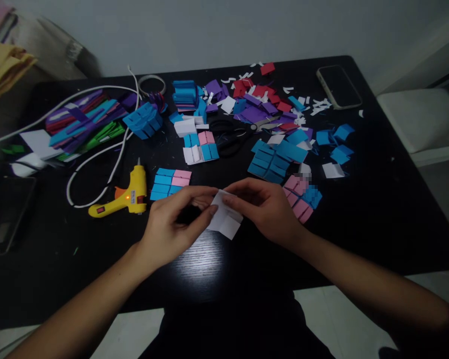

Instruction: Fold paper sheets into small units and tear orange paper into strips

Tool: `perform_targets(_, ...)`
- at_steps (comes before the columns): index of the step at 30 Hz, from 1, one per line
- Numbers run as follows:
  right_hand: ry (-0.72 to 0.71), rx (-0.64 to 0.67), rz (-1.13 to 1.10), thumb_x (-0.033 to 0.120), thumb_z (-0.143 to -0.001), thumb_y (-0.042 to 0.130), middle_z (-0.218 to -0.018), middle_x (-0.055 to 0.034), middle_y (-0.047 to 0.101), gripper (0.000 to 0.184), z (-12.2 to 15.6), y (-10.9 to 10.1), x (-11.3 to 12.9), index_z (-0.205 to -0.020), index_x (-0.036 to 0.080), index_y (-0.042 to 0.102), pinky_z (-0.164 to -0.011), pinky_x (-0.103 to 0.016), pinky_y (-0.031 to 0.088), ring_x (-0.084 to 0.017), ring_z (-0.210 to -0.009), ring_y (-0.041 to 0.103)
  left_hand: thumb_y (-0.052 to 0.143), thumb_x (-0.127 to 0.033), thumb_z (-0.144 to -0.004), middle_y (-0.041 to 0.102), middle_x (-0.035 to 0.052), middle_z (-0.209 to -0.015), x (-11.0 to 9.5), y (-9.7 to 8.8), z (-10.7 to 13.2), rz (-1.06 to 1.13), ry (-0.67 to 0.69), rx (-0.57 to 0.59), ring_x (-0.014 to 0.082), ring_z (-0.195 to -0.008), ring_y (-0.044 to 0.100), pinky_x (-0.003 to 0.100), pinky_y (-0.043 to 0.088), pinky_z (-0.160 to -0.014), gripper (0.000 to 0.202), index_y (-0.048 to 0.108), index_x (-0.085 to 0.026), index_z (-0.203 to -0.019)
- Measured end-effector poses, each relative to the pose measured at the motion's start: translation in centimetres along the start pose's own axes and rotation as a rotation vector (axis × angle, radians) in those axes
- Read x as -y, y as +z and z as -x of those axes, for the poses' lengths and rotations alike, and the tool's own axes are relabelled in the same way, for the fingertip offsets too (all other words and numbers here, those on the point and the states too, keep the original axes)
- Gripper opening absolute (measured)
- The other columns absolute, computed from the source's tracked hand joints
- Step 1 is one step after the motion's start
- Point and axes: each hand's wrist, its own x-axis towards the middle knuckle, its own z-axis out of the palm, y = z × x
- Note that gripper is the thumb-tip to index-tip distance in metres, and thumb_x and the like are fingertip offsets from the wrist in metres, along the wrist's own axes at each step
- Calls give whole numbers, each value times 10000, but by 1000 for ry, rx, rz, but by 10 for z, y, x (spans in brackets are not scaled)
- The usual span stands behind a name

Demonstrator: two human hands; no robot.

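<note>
A small folded piece of white paper (228,223) is held above the dark table's near middle. My left hand (172,224) pinches its left side between thumb and fingers. On the other side, my right hand (269,207) grips the upper right edge, thumb on top. Behind my left hand lies a block of blue and pink folded paper squares (168,182), partly covered. A pink and blue block (299,199) sits just beyond my right hand. Farther back is a white, blue and pink block (201,148). A larger blue block (269,162) is to its right.
A yellow glue gun (136,189) with a lit orange light lies left, beside a looped white cable (69,187). Scissors (254,127) rest near colourful paper scraps (252,107). A phone (338,87) lies back right; paper strips (86,119) lie back left.
</note>
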Motion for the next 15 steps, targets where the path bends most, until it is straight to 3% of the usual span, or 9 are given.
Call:
perform_targets(6,-5,-27,11,306,-798,911,-892,-4,818,176,1,0,-1,-936,237,826,-725,-246,616,-148,-815,770,762,-123,-906,777,2,-968,0,2,-1,45,-12,16,104,-825,745,204,622,-795,313,695,-188,-1205)
perform_targets(15,-149,-4,164,247,-846,871,-888,9,814,142,8,5,0,-979,237,821,-694,-242,584,-135,-787,754,752,-209,-949,770,-15,-888,-1,2,-3,44,-63,1,98,-785,733,197,594,-747,114,736,-197,-1061)
